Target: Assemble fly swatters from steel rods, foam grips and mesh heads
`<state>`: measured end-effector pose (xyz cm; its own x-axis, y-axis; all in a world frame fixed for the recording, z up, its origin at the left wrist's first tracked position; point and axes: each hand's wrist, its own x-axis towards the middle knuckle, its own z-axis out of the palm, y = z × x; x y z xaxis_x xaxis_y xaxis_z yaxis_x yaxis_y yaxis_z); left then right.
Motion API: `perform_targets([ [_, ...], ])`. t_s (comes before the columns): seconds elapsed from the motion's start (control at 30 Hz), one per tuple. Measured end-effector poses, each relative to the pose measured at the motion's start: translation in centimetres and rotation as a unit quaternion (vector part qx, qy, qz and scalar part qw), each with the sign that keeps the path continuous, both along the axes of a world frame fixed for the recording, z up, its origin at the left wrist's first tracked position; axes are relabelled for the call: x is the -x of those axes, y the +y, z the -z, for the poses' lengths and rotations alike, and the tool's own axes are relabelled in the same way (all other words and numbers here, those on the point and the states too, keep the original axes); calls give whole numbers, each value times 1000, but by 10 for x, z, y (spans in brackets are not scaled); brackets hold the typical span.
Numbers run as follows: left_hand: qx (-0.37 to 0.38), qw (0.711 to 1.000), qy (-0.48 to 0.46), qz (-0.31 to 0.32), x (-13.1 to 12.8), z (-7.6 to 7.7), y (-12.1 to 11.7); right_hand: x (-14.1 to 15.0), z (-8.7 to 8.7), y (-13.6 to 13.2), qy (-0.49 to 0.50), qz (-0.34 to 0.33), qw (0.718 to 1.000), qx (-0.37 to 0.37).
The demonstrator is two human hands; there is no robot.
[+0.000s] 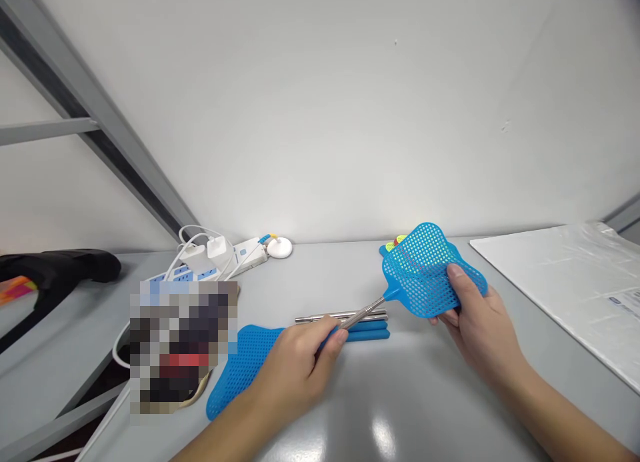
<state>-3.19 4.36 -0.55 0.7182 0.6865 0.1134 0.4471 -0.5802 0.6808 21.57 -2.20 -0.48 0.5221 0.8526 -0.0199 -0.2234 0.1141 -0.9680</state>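
Note:
A blue fly swatter with a perforated head [417, 269] and a thin metal shaft is held up in front of me, above the table. My left hand [303, 355] is closed around its shaft, thumb and fingers pinching the metal. My right hand [477, 319] grips the right edge of the head, thumb on top and fingers beneath. Under and beside my left hand lies another blue swatter head [245, 359], flat on the table. Metal rods [306, 319] and blue handles [377, 332] lie just behind that hand, partly covered by it.
Yellow, red and blue mesh pieces [390, 247] sit by the wall, partly behind the raised swatter. A power strip [250, 254] with plugs and a white round device [279, 248] stand back left. A blurred-out item [185, 349] lies left; a white wrapped sheet [560, 269] lies right.

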Motion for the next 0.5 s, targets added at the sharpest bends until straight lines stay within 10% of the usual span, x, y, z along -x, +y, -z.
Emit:
perform_targets([
  [0.27, 254, 967, -25, -5, -4, -8, -5, -2, -2, 0, 12, -38, 999, -3],
  [0.5, 605, 784, -123, 61, 1, -9, -7, -2, -8, -1, 8, -30, 999, 34],
])
